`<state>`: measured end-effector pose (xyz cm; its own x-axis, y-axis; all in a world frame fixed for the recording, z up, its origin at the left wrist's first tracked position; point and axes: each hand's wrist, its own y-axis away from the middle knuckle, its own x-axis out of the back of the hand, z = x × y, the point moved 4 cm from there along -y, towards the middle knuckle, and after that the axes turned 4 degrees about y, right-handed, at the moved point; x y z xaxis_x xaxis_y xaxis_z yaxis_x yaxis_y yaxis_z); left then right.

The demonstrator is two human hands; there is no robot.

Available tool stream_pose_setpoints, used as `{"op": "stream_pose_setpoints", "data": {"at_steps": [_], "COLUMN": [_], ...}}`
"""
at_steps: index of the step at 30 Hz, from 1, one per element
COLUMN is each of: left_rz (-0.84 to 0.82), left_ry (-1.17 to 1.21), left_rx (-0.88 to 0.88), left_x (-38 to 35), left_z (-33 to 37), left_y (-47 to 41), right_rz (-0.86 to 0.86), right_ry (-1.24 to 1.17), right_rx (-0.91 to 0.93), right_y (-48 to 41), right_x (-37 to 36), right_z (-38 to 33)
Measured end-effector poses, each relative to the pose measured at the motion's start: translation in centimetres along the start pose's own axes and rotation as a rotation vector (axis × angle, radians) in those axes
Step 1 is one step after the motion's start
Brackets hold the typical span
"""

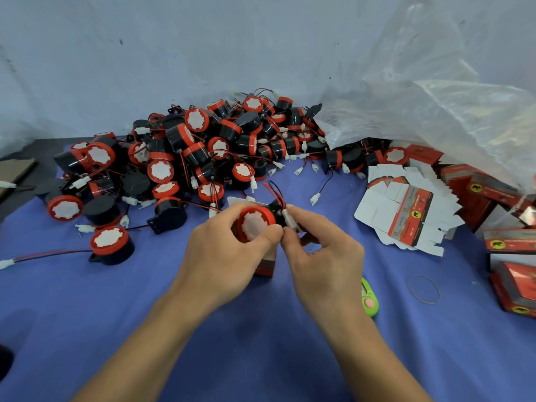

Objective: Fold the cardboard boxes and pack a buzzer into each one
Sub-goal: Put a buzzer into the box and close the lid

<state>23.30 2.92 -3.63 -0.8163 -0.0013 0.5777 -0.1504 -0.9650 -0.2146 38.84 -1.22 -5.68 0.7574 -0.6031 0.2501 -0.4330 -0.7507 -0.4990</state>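
Buzzer [256, 224] at the centre of the view, seemingly lifted just off the blue worktop [261, 343], gripped round its rim by the curled fingers of the left hand [229, 256]. Red collar, pale scalloped white face turned up toward the camera, black body behind, red and black leads [275, 192] arching out toward 1 o'clock.

Right hand [322, 253] closed in a pinch on the white connector [290, 220] at the buzzer's 3 o'clock side, probably gathering the leads against the body to fit the bundle into a box.

Red cardboard box [265, 266] directly beneath, at the buzzer's 6 o'clock, mostly hidden by both hands, with a white flap showing at 11 o'clock. Likely parked there to take the buzzer straight away. Any grip on it by either hand not discernible.

Heap of loose buzzers [203, 146] from 9 to 12 o'clock, close by for the next pick. Flat box blanks [406, 210] fanned out at 3 o'clock, finished red boxes [514, 285] beyond at 4 o'clock.
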Motion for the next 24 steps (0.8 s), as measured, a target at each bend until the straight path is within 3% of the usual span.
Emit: {"op": "stream_pose_setpoints", "data": {"at_steps": [5, 11, 13, 15, 17, 19, 22, 24], "left_rz": [-0.005, -0.039, -0.068, 0.000, 0.178, 0.270, 0.097, 0.015], "left_ry": [0.134, 0.106, 0.123, 0.158, 0.099, 0.048, 0.290, 0.409], "left_rx": [-0.043, -0.186, -0.207, -0.270, -0.295, -0.185, 0.094, 0.191], "left_x": [0.3, 0.2, 0.4, 1.2, 2.7, 3.7, 2.3, 0.8], "left_z": [0.1, 0.7, 0.8, 0.9, 0.4, -1.0, -4.1, -5.0], "left_y": [-0.3, 0.1, -0.2, -0.4, -0.9, -2.0, -3.1, -2.9], "right_rz": [-0.010, -0.053, -0.048, -0.014, 0.041, 0.062, 0.023, -0.025], "right_ry": [-0.143, -0.129, -0.231, -0.414, -0.520, -0.593, -0.631, -0.627], "right_rx": [-0.104, -0.116, -0.194, -0.302, -0.403, -0.477, -0.525, -0.521], "right_y": [-0.4, -0.8, -1.0, -1.3, -1.5, -1.7, -1.8, -1.6], "right_x": [0.3, 0.5, 0.6, 0.7, 1.1, 1.4, 1.4, 1.1], "right_z": [0.0, -0.1, 0.2, 0.8, 1.2, 1.7, 1.7, 1.4]}}
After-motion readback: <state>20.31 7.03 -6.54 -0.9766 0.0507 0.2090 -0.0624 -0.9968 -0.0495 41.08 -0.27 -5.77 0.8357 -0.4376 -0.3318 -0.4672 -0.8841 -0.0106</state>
